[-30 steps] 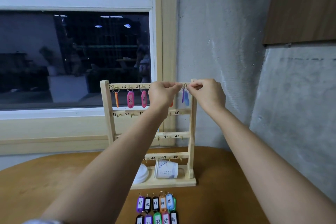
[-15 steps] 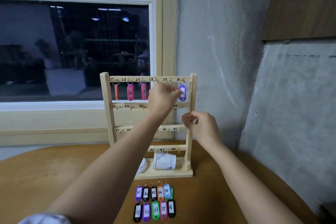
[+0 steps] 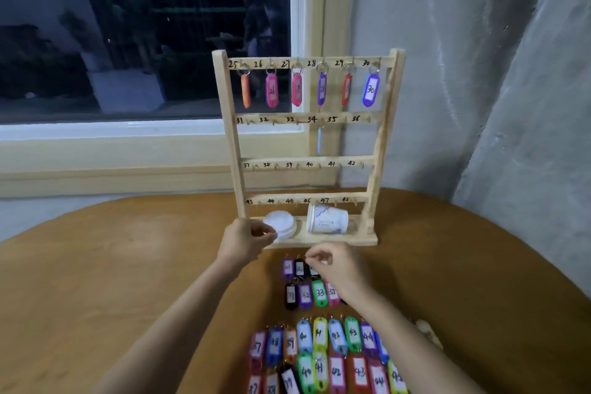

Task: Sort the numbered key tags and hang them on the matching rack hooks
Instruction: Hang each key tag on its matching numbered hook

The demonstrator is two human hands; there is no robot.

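1. On my feed the rack (image 3: 382,137) stands upright on the round table (image 3: 112,281), at 12 o'clock from both hands; its top bar carries the top-row tags (image 3: 371,89), six of them under the marks 25 to 30, one per hook; a light-blue tag (image 3: 319,139) hangs edge-on under the 34 mark on the second bar.
2. On the rack's base a white lid (image 3: 283,225) lies toward 9 o'clock; a paper cup (image 3: 327,219) lies on its side toward 3 o'clock.
3. The left hand (image 3: 244,241) sits at the base's 9 o'clock end, fingers curled, tips just beside the lid; I cannot tell whether it touches or holds anything.
4. The right hand (image 3: 340,267) is at 4 o'clock of the left, apart from it; thumb and forefinger come together over the small tag group (image 3: 305,293); the blur hides whether a ring is pinched.
5. That small group lies at 6 o'clock of the base; the large tag group (image 3: 326,355), numbered from 37 up, lies further toward 6 o'clock.
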